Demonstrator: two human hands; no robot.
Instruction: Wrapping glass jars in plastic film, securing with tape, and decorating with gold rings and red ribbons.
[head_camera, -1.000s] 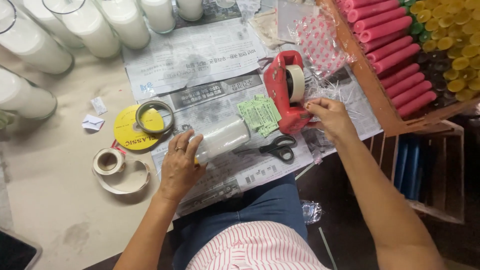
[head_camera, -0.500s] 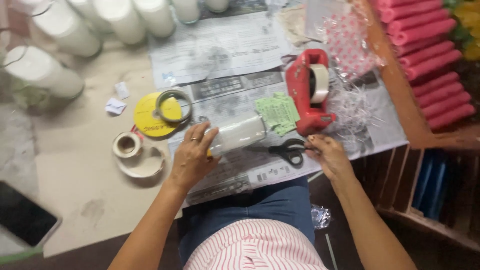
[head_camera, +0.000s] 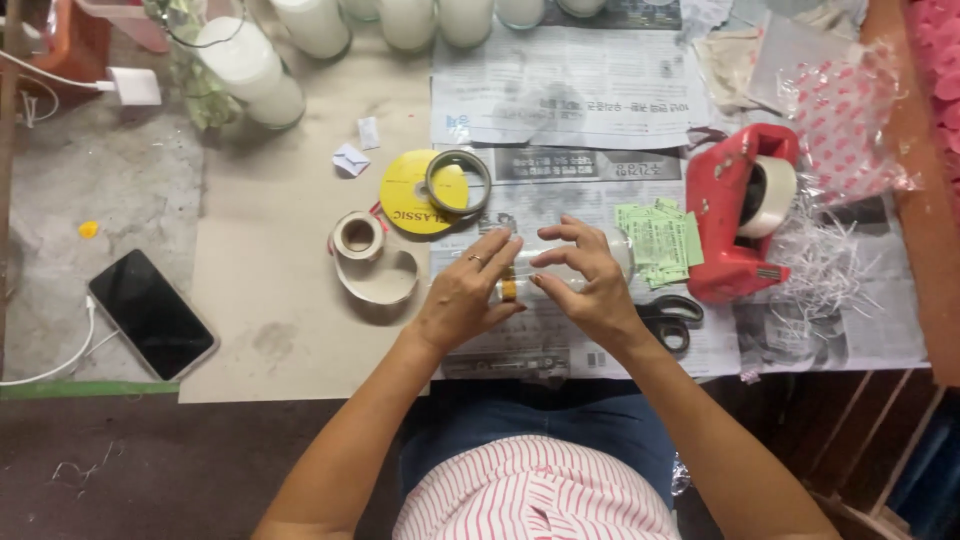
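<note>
Fingers (head_camera: 505, 250) of both hands clasp a smooth cylindrical glass jar (head_camera: 612, 252).

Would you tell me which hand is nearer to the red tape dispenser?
Right. The right hand is just left of the red tape dispenser; the left hand lies farther left.

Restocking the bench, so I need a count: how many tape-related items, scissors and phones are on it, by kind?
Tape dispenser, red: 1
Loose tape rolls and rings: 2
Scissors, black handles: 1
Phone: 1
Total: 5
Both hands hold a clear jar.
</note>
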